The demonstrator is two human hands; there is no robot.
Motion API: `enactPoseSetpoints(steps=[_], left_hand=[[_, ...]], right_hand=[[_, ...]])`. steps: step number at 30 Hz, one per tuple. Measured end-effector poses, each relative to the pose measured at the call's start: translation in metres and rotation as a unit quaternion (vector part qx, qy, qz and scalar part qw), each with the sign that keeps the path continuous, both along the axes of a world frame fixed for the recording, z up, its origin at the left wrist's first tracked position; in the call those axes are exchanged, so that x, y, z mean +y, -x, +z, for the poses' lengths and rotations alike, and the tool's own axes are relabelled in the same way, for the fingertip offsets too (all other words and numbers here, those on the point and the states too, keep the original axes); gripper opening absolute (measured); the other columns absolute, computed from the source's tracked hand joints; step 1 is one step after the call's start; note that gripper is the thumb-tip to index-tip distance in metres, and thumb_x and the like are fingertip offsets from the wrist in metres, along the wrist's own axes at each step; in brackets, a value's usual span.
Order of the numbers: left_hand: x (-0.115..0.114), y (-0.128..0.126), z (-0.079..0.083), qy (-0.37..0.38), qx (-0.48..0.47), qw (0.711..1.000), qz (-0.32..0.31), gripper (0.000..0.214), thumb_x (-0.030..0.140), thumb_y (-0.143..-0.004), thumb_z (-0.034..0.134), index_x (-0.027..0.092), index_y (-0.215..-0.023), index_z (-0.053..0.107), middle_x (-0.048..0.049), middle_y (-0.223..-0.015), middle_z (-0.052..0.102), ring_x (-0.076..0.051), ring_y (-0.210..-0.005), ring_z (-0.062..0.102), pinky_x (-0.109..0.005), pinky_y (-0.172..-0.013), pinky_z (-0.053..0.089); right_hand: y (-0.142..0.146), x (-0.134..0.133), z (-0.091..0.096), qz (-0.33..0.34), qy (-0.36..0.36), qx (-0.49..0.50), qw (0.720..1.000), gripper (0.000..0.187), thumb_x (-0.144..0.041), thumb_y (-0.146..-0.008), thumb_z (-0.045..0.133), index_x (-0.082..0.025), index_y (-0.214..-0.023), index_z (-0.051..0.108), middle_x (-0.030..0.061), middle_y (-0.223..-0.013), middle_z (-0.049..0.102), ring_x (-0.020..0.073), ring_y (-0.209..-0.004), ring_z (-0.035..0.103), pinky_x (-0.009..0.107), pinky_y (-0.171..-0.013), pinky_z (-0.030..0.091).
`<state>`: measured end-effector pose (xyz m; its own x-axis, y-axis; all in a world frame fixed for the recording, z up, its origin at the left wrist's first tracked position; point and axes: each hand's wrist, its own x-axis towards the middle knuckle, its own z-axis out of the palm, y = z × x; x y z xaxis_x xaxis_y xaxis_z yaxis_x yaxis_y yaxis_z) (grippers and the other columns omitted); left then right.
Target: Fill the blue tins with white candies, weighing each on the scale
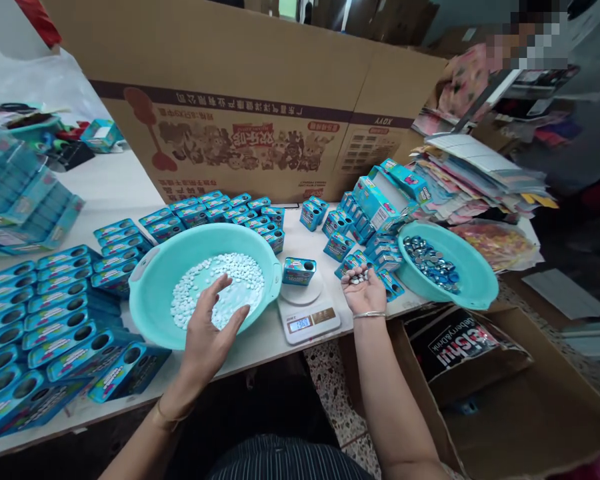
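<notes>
My left hand (211,330) hovers over the near side of a turquoise basin (145,300), thumb and fingers apart and nothing between them. Small pale round candies (240,277) lie in that basin. Palm up and fingers curled, my right hand (366,293) cups several small pale candies (359,275). Between the hands stands a white digital scale (313,328) with a lit display. One blue printed box (299,271) rests upright on its round plate. Just beyond my right hand are more blue boxes (340,245).
Rows of blue boxes with round holes (70,293) fill the table's left. A second turquoise basin (473,267) holds shiny blue and silver lids or caps. A large cardboard panel (260,60) stands behind, paper stacks (480,167) at right. Below the edge sits an open carton (530,413).
</notes>
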<state>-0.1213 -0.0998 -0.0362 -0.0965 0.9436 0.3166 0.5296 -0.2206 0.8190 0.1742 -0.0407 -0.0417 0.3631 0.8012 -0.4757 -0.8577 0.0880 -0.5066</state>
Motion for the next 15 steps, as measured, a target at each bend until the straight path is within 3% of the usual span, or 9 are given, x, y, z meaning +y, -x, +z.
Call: enactPoseSetpoints(steps=[10, 15], left_hand=[[0.048, -0.050, 0.014, -0.092, 0.138, 0.979, -0.117, 0.060, 0.035, -0.081, 0.062, 0.020, -0.135, 0.039, -0.0118, -0.130, 0.053, -0.027, -0.122, 0.048, -0.047, -0.103, 0.039], [0.085, -0.095, 0.015, -0.034, 0.314, 0.931, -0.183, 0.064, 0.031, -0.075, 0.068, 0.015, -0.132, 0.043, -0.0144, -0.132, 0.053, -0.032, -0.124, 0.044, -0.051, -0.104, 0.033]], right_hand=[[0.012, 0.014, 0.015, -0.025, 0.022, -0.016, 0.999, 0.032, -0.028, -0.094, 0.033, -0.019, -0.072, 0.053, -0.0016, -0.065, 0.062, 0.0101, -0.058, 0.060, 0.024, -0.055, 0.050], [0.030, 0.031, 0.021, 0.018, 0.001, -0.022, 1.000, 0.027, -0.030, -0.093, 0.038, -0.020, -0.072, 0.052, -0.0043, -0.057, 0.054, 0.0086, -0.049, 0.052, 0.021, -0.048, 0.045]])
